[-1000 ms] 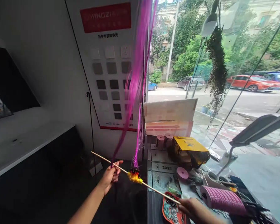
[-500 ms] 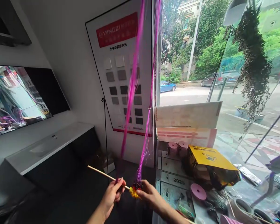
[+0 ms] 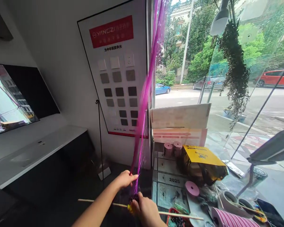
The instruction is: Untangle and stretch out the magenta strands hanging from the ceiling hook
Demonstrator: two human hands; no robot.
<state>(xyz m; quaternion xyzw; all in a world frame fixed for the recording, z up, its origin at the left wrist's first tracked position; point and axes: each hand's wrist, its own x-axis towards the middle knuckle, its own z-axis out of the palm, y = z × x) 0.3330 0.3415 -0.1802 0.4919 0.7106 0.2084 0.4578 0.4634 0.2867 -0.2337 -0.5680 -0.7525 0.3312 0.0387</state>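
My left hand (image 3: 126,179) is closed on a bundle of magenta strands (image 3: 145,94) that runs up past the window frame. Below it, my right hand (image 3: 145,207) grips a thin wooden stick (image 3: 183,215) at a dark beaded and yellow cluster (image 3: 130,208). The stick lies nearly level, passing behind my left forearm, its ends showing on both sides. Shiny purple threads rise from the cluster, close to my left fingertips. The right fingers partly hide the cluster.
On the right, a table holds a yellow box (image 3: 204,156), a pink spool (image 3: 192,188), a striped pink-and-white roll (image 3: 233,217) and a red tray (image 3: 175,217). A lamp head (image 3: 272,146) juts over it. A washbasin counter (image 3: 38,148) stands left.
My left hand has left the stick and moved up and right with the magenta strands, beside the shiny threads. The stick has slid and turned nearly level. The view has shifted right.
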